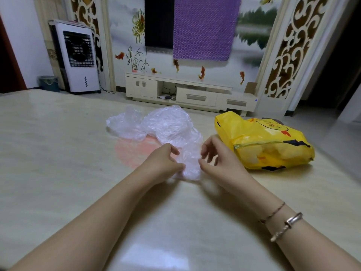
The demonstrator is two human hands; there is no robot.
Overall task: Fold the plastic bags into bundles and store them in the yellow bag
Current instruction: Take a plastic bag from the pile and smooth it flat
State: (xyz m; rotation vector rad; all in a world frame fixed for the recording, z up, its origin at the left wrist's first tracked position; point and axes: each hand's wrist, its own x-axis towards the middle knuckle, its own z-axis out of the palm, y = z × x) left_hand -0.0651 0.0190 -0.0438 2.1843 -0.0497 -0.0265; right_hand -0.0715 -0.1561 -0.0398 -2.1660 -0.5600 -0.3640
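Note:
A crumpled clear plastic bag (pixel 190 161) lies on the glossy floor between my hands. My left hand (pixel 163 163) pinches its left side with curled fingers. My right hand (pixel 218 160) pinches its right edge, the other fingers loosely curled above it. Behind them sits a loose heap of clear plastic bags (pixel 156 124), and a pale pink bag (pixel 132 151) lies flat under the heap. The yellow bag (pixel 263 141) lies on its side to the right, its mouth toward me, with pale bundles showing inside.
A low white TV cabinet (pixel 191 92) stands against the far wall. A white air cooler (pixel 76 59) and a small bin (pixel 48 83) are at the back left. Beige floor (pixel 58 153) spreads to the left and in front of me.

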